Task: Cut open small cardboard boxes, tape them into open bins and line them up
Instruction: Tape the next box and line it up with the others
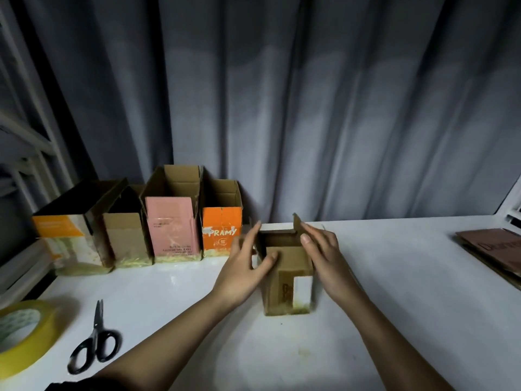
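Left hand (244, 266), right hand (321, 255) flanking brown box (287, 280) (open-topped), table (408, 292)

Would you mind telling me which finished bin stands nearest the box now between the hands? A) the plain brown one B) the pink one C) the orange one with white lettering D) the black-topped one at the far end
C: the orange bin ends the row on its right side, directly beside the brown box that the left hand and right hand flank; the pink bin stands further left.
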